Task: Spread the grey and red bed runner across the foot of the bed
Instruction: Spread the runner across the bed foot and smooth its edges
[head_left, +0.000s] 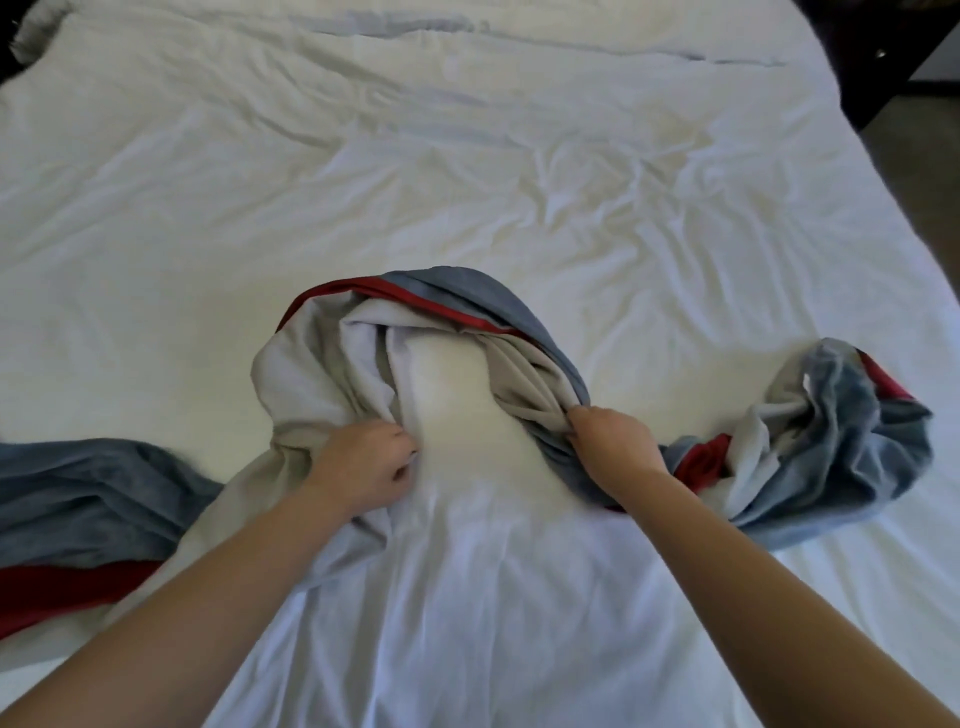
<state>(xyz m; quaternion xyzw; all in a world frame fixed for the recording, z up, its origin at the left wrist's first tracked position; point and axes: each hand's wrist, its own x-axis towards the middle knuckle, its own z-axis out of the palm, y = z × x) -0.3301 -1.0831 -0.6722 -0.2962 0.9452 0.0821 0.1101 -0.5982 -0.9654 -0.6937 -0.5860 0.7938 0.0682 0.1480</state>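
The grey and red bed runner (457, 304) lies twisted and bunched across the near part of the bed (467, 156). Its middle arches up in a loop, pale lining showing inside, with a red stripe and blue-grey face on the outer edge. My left hand (363, 460) grips the bunched pale fabric at the loop's left foot. My right hand (613, 439) grips the gathered fabric at the loop's right foot. One end trails flat to the left edge, grey above red. The other end sits crumpled at the right.
A wrinkled white sheet covers the whole bed. The bed's right edge curves past a dark piece of furniture (904, 47) and brownish floor (919, 156) at the upper right. A dark patch shows at the upper left corner.
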